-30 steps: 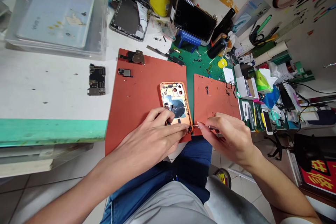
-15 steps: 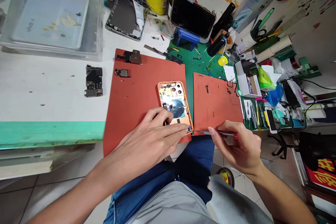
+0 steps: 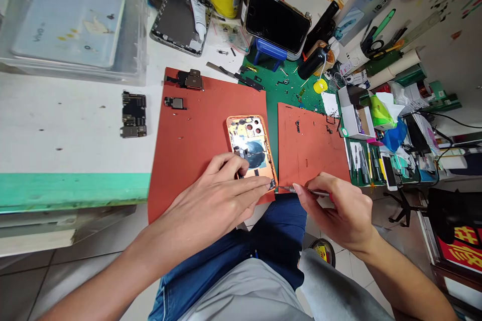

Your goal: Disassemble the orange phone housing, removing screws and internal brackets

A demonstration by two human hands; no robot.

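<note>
A logic board (image 3: 133,121) is laid on the white desk (image 3: 75,125), beside a red-orange repair mat (image 3: 196,130). On that mat, an orange phone rear housing (image 3: 246,143) is held down by the open left hand (image 3: 214,200). A slim screwdriver (image 3: 297,189) is pinched in the right hand (image 3: 339,210), its tip just beside the housing's corner; the hands are near but apart.
</note>
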